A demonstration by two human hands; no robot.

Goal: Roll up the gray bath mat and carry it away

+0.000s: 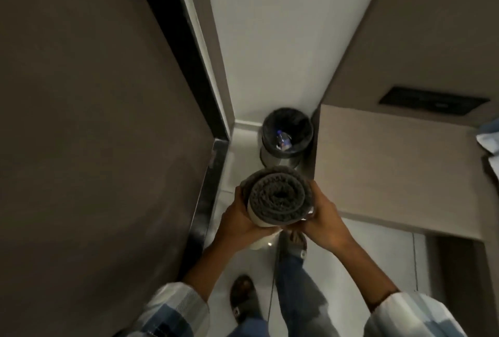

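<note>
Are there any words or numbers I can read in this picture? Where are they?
No text can be read here.
Clear plastic bottle in the round black-lined bin: its blue label is too blurred to read.
Dark rectangular wall panel: faint markings, too blurred to read.
Dark slip-on sandals: small pale marks, too small to read.
Rolled gray bath mat: no writing showing.

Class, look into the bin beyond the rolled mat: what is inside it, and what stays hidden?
The bin has a dark liner and holds a plastic bottle lying near its left side. Its bottom is too dark to make out, and the mat covers the bin's lower front.
</note>
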